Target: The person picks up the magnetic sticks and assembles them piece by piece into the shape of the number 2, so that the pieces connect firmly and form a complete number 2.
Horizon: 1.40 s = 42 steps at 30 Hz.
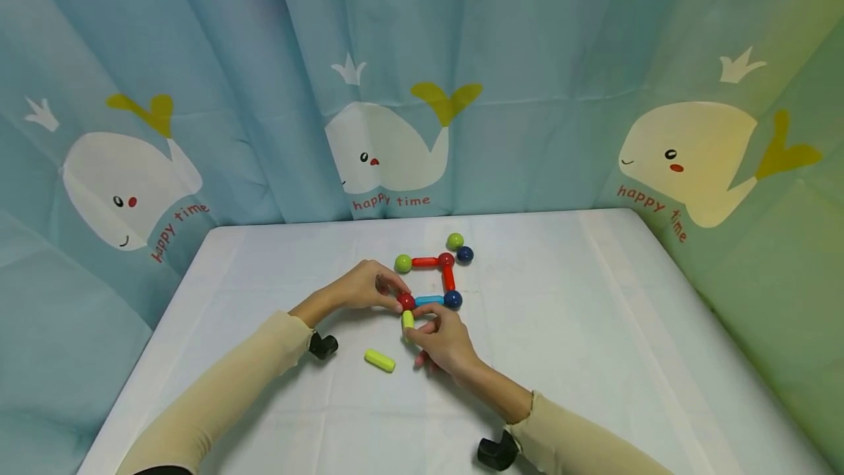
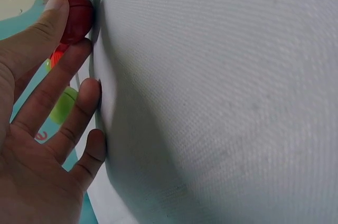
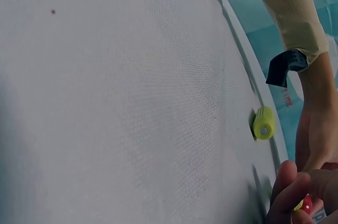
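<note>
Left hand (image 1: pixel 365 288): reaches in from the left, forearm slanting forward, wrist bent over the table (image 1: pixel 560 328); thumb and forefinger pinch the near red ball (image 1: pixel 406 302). Left wrist view shows the other visible fingers spread below the ball, tips close to the tabletop.
Right hand (image 1: pixel 448 339): comes in from the right, nearer the body; thumb and forefinger pinch the upper yellow-green stick (image 1: pixel 408 319), other fingers bent beneath the palm.
Hands together: close, fingertips almost meeting where ball and stick touch; forearms converge from opposite sides.
Upper yellow-green stick: points toward the body from the near red ball, its end against it.
Three-sided frame: from the near red ball, a blue stick (image 1: pixel 429 300) runs right to a dark blue ball (image 1: pixel 453 300); a red stick (image 1: pixel 449 277) leads away to the far red ball (image 1: pixel 446 260); another red stick (image 1: pixel 425 262) goes left to a green ball (image 1: pixel 404 263).
Loose stick (image 1: pixel 379 361): yellow-green, lying on the table between the forearms.
Loose balls: green one (image 1: pixel 455 241) and dark blue one (image 1: pixel 464 254), just beside the frame's far right corner.
Sleeves: beige, both; black device (image 1: pixel 324 345) under the left wrist, another (image 1: pixel 497 453) under the right.
Backdrop: blue-green curtain (image 1: pixel 541 57) with printed whales.
</note>
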{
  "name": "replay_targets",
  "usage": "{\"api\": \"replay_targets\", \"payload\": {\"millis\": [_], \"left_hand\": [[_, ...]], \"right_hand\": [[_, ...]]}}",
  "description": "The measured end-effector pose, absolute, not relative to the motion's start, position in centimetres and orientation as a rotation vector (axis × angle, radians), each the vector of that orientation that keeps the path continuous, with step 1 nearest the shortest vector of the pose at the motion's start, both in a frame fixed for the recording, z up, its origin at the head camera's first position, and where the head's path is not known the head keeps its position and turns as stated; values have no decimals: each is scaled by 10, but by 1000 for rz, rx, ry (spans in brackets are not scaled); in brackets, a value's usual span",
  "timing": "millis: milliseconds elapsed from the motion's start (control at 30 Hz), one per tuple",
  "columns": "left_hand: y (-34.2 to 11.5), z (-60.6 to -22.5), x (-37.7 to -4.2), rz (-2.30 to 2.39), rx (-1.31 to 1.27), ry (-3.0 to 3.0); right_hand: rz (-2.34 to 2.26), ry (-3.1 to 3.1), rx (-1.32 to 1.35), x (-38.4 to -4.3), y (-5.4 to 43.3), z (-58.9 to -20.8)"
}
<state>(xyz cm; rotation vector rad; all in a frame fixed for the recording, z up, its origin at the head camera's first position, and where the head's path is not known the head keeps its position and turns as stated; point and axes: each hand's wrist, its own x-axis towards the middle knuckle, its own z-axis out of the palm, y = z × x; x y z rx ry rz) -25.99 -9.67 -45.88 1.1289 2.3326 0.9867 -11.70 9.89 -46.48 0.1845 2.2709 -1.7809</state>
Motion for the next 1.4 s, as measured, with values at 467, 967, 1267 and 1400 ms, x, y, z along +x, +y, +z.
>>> {"api": "replay_targets", "payload": {"millis": [467,967,1267,1400], "left_hand": [[-97,-457,-257,969,1071,2334],[-97,-462,-257,988,1151,2334],[-96,-457,-257,949,1118,2367],[-96,-457,-256,942,1107,2373]], "right_hand": [[-1689,2296,-39,-116,111,-462],[-1384,2539,-613,-137,152,-447],[-1267,2984,-700,-191,203,-433],[-1198,3066,-567,-212,220,-439]]}}
